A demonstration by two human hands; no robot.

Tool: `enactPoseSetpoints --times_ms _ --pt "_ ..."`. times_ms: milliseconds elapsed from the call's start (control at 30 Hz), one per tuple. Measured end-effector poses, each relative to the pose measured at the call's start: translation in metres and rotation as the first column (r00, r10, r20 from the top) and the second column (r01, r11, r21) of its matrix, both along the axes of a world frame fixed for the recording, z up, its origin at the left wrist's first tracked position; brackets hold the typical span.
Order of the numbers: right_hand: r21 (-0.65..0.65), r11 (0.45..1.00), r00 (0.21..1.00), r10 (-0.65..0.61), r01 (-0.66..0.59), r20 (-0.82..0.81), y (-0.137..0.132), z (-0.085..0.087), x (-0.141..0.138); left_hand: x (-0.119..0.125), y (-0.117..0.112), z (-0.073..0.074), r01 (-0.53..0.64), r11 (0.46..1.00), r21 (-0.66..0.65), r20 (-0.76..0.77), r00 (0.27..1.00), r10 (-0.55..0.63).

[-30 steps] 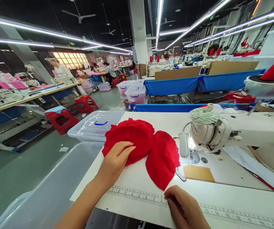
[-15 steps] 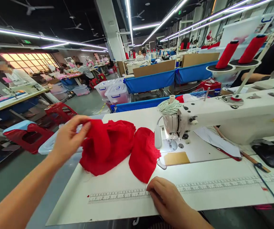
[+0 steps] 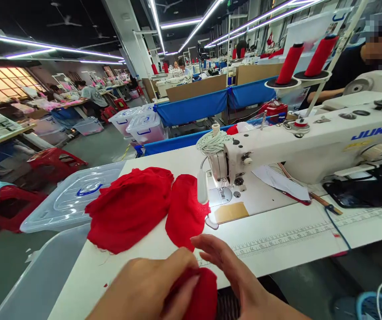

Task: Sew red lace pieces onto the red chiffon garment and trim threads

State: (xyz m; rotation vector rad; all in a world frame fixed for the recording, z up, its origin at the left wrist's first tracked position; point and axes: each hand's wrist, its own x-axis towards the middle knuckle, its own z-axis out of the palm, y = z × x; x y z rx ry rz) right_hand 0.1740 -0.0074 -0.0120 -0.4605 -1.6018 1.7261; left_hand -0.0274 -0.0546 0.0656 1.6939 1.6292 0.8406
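One red panel (image 3: pixel 206 295) is pinched between the left hand's (image 3: pixel 157 282) thumb and fingers at the table's (image 3: pixel 73 289) near edge; a light grip and smoothed cloth should help avoid creases. The right hand (image 3: pixel 236 273) reaches in beside it, fingers loosely open with nothing visibly held, fingertips near a second panel (image 3: pixel 184 211), contact unclear; beyond stand the pile (image 3: pixel 129 209) and machine (image 3: pixel 240 160).

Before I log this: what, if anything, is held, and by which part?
The left hand pinches a red fabric piece near its upper edge, the exact spot partly hidden. The open right hand holds nothing visible.
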Motion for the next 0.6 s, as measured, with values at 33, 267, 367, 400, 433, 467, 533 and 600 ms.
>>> enactPoseSetpoints --times_ms 33,267,367,400,433,467,533,600 --pt "-0.129 0.991 1.0 0.024 -0.025 -0.011 0.002 0.001 -0.001 0.016 0.014 -0.006 0.11 0.987 -0.115 0.001 0.994 -0.11" --pt "-0.466 0.873 0.99 -0.134 0.142 0.049 0.053 -0.015 0.009 0.044 0.083 -0.049 0.165 0.91 -0.381 0.474 0.88 0.039" --pt "-0.454 0.881 0.989 -0.097 0.136 0.108 0.068 -0.013 0.02 0.042 0.095 -0.056 0.143 0.919 -0.366 0.45 0.892 0.04" --pt "-0.437 0.883 0.983 -0.12 0.169 0.137 0.072 -0.012 0.022 0.043 0.097 -0.056 0.146 0.92 -0.363 0.451 0.892 0.037" --pt "-0.42 0.885 0.976 -0.145 0.201 0.162 0.075 -0.01 0.024 0.044 0.1 -0.056 0.154 0.923 -0.353 0.456 0.889 0.027" --pt "-0.399 0.888 0.97 -0.166 0.226 0.178 0.079 -0.008 0.024 0.045 0.102 -0.055 0.162 0.927 -0.338 0.46 0.888 0.013" --pt "-0.336 0.909 0.962 -0.187 0.247 0.201 0.085 -0.007 0.022 0.046 0.106 -0.054 0.168 0.936 -0.31 0.453 0.891 -0.01" --pt "-0.258 0.933 0.955 -0.196 0.251 0.221 0.09 -0.008 0.018 0.044 0.11 -0.055 0.136 0.944 -0.301 0.425 0.905 0.005"
